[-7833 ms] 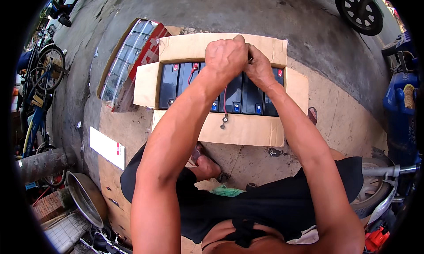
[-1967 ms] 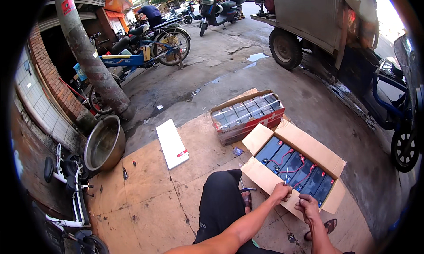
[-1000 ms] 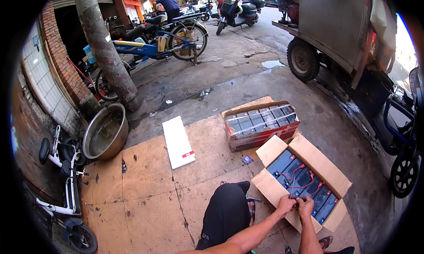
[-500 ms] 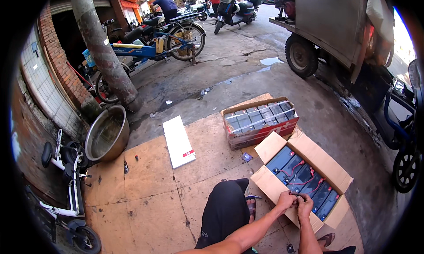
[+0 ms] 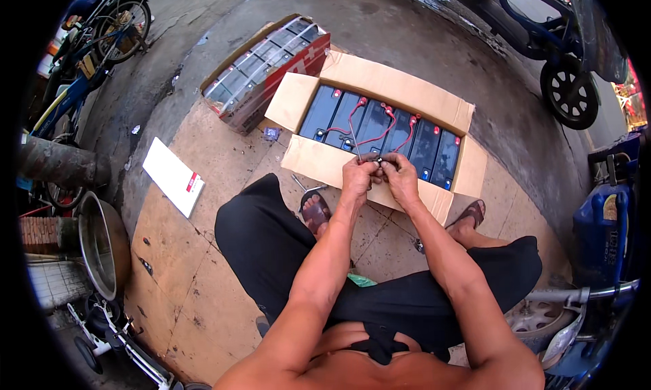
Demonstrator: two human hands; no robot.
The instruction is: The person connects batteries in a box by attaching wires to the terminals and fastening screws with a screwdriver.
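Note:
An open cardboard box [image 5: 400,84] holds a row of dark blue-black batteries [image 5: 375,127], several joined by short red wires [image 5: 390,128]. At the box's near side my left hand [image 5: 358,180] is closed, with a thin metal rod [image 5: 354,138] rising from it over the batteries. My right hand [image 5: 402,180] meets it, thumb and finger pinched together. Between the fingertips is a small dark piece [image 5: 378,161], too small to name. Both hands are above the near flap [image 5: 325,163], in front of the batteries.
A second carton [image 5: 254,92] of strapped batteries stands beyond, to the left. A flat white box [image 5: 173,176] lies on the boards. Left are a large metal basin [image 5: 102,244] and a bicycle [image 5: 122,27]; a black wheel [image 5: 569,92] stands right. Bent metal tools [image 5: 308,185] lie near my foot.
My view has swung down and to the right, so the boxes appear farther left and higher. My hands stay together at the box's near side, fingertips still pinched.

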